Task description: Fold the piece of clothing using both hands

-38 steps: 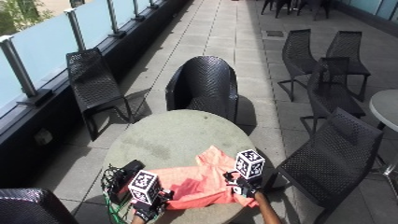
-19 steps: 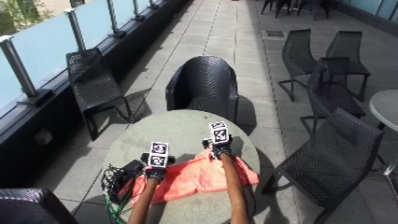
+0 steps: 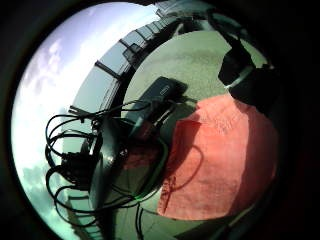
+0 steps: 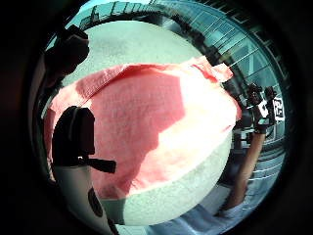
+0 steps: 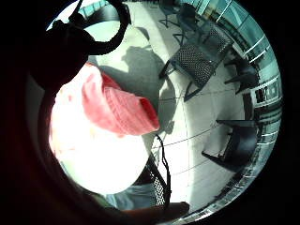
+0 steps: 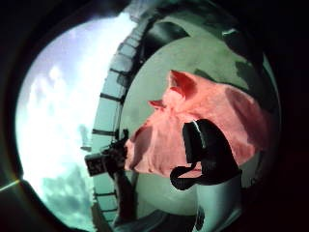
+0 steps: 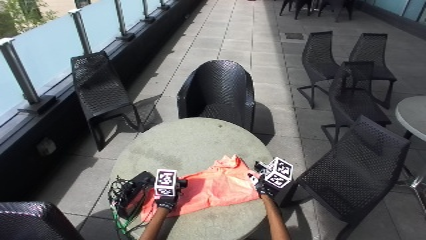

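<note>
the garment (image 7: pixel 214 188) is being spread on the bench (image 7: pixel 186 145), at 6 o'clock. its edges are being pinched by the left hand (image 7: pixel 165 201) and right hand (image 7: pixel 261 186). both corners should be carried over together, evenly.

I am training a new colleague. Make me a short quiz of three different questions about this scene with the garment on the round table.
1. True or false: the orange garment lies on a round table.
2. What lies beside the garment, near the left hand?
A. a cup
B. a black device with cables
C. a book
3. Fill in: the right hand is at the garment's ____ edge.

Key: 1 true; 2 B; 3 right.
</note>
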